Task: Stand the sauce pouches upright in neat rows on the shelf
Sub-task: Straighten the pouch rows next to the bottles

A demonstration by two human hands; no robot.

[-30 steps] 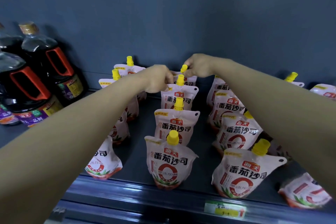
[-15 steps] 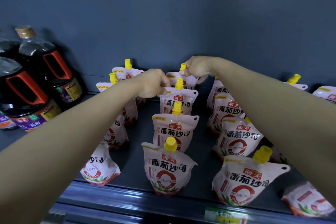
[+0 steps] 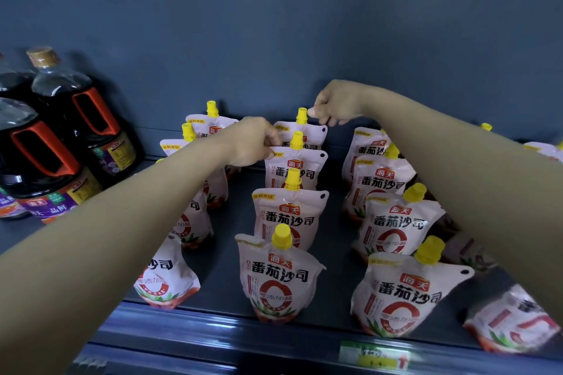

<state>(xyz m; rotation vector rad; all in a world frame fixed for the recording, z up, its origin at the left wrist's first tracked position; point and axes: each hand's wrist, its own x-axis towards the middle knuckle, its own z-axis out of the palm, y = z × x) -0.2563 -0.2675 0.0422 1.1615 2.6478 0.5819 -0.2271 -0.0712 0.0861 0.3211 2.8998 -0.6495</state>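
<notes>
Pouches (image 3: 281, 280) printed 海天 and 番茄沙司 (white, yellow-capped, a red ring low on each front) stand upright in rows on the dark shelf (image 3: 335, 253), where the right hand (image 3: 338, 103) pinches the rear middle pouch (image 3: 313, 134) by its cap (image 3: 301, 116) and the left hand (image 3: 253, 143) grips its top-left corner.

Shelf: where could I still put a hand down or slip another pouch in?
Two bare lanes of shelf run front to back: between left row and middle row, and between middle row and right row. Crowded at the far right, where fallen pouches lie, and at the back, where left hand and right hand hold the rear pouch.
</notes>
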